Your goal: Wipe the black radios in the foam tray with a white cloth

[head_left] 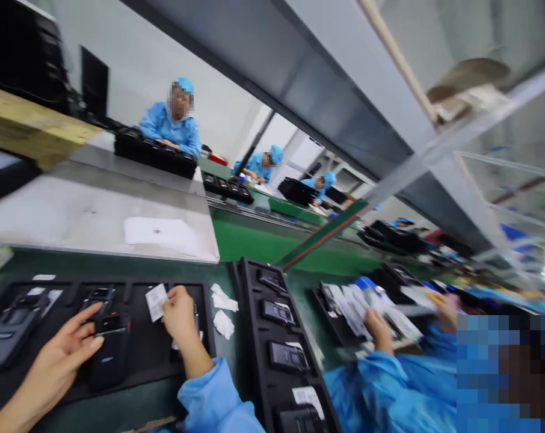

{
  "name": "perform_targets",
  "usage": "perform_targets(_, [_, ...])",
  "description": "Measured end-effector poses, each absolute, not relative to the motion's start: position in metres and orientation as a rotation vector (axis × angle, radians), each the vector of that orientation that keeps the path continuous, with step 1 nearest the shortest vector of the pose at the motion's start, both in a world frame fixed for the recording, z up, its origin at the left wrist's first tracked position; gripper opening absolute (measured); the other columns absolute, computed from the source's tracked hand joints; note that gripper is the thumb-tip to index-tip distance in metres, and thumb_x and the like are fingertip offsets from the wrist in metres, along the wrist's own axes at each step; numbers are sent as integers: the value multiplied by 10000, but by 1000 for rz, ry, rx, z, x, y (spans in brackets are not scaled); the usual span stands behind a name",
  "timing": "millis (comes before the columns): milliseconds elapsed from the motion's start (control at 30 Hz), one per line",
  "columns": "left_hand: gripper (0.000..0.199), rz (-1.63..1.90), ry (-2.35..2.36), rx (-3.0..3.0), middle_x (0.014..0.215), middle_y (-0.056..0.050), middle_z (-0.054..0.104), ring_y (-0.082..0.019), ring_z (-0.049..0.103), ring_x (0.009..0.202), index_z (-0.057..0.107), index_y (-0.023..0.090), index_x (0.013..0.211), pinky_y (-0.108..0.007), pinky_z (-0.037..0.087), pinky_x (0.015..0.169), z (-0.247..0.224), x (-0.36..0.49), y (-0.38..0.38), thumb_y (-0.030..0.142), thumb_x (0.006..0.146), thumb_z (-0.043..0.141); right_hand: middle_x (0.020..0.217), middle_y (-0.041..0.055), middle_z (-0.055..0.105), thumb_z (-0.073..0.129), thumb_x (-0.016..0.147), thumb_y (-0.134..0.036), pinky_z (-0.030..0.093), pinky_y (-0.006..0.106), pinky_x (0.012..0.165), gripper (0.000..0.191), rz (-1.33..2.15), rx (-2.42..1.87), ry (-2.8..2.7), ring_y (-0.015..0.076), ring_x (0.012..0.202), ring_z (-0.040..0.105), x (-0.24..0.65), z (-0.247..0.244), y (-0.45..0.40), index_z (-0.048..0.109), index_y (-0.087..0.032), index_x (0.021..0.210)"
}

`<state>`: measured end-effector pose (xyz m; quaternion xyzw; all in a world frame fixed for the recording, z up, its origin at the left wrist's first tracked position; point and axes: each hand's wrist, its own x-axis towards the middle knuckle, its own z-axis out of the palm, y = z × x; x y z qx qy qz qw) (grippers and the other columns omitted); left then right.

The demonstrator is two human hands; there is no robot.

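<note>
In the head view my left hand [67,355] reaches over a black foam tray [139,355]. Its fingers and thumb are spread beside a dark handheld device [109,361], overlapping its left edge; I cannot tell if they touch it. My right hand [181,310] pinches a small white printed slip [156,302] above the tray's right part. Partly behind that hand sits another device, mostly hidden. A larger grey-black device [15,331] lies at the tray's left end, with a white slip beside it.
Crumpled white paper pieces [224,325] lie right of the tray. Another tray [249,337] holds several devices. A co-worker's hand [378,331] holds clear plastic bags at right. A white board [96,234] lies ahead, and a slanted shelf frame [344,72] crosses overhead.
</note>
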<state>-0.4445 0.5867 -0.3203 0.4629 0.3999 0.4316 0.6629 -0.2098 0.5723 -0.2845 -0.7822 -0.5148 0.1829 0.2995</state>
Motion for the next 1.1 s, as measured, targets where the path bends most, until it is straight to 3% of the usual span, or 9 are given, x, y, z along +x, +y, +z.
perform_targets(200, [753,1016,669,967,969,-35,676,-194,669,915,438,270,1415,-274,532,848,-321,-441,578,368,766,806,809,48,665,471,869,-140,469,248,516,168,539,-2068,-1287,155,538,623,-219,-297,593,521,-169,1026])
perform_targets(400, [717,997,623,1000,967,-42,670,-191,664,920,426,263,1426,-263,529,824,-326,-443,578,349,806,775,796,53,689,399,902,-134,445,226,386,156,784,-2088,-1373,145,451,617,-225,-295,594,502,-156,1016])
perform_targets(500, [730,977,661,1003,991,-41,672,-189,663,925,438,269,1420,-255,537,843,-325,-444,580,366,788,791,843,70,713,452,900,-154,521,247,483,169,757,-2153,-1416,168,560,679,-231,-289,594,516,-152,1056])
perform_targets(567, [772,954,706,993,1034,-46,674,-202,664,942,443,282,1421,-266,552,858,-326,-446,583,382,753,816,955,136,718,539,874,-191,577,346,653,256,629,-2242,-1429,242,759,724,-235,-284,594,518,-135,1123])
perform_targets(633, [807,929,751,982,1088,-46,670,-213,660,969,447,306,1422,-270,564,866,-330,-447,587,399,720,835,1018,201,706,610,848,-245,557,479,793,403,496,-2326,-1453,334,931,706,-239,-278,594,501,-104,1209])
perform_targets(700, [817,911,789,986,1106,-38,668,-211,658,971,455,325,1419,-258,572,856,-334,-449,591,420,705,839,996,216,709,648,836,-309,532,544,821,524,426,-2372,-1487,382,963,692,-241,-273,593,477,-85,1278])
perform_targets(867, [811,917,832,1064,1007,-19,682,-196,654,926,498,330,1385,-220,566,821,-338,-448,594,439,667,858,946,155,730,675,827,-449,546,481,782,751,282,-2369,-1544,351,894,708,-230,-271,576,373,-123,1432])
perform_targets(967, [798,931,870,1112,931,-9,676,-174,646,857,529,314,1344,-194,545,759,-326,-437,591,447,639,877,978,113,724,600,889,-408,534,428,818,603,213,-2274,-1459,295,903,703,-210,-277,552,422,-181,1419])
perform_targets(1100, [857,921,877,1182,796,18,626,-149,608,696,500,255,1344,-211,499,644,-310,-405,600,513,616,870,1007,99,685,480,949,-280,511,366,873,364,131,-2122,-1248,232,944,663,-180,-284,513,560,-158,1283])
